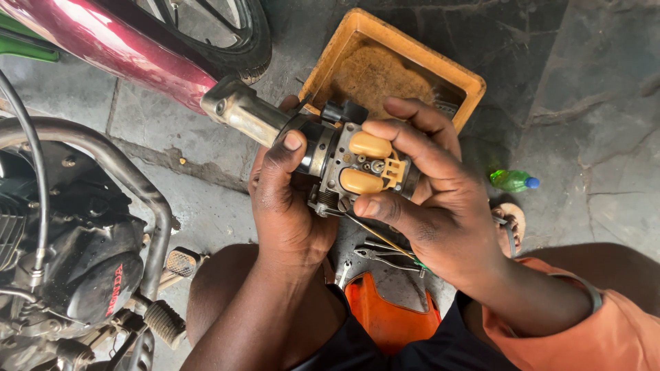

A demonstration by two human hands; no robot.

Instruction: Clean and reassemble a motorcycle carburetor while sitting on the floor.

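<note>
Both hands clasp carburetor (float side up): left hand on body, right hand over floats. Tray just beyond carburetor.

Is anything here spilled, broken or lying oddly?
Nothing looks broken. The green bottle lies on its side on the stone floor, and the orange tray is grimy inside. Both hands grip the opened carburettor.

Both hands raised together, fingers curled inward.

The left hand was wrapped in a grip, thumb stretched up along the front. The right hand was cupped from the opposite side, fingers arched over the top, thumb pressed underneath, both forearms angled in from below.
</note>
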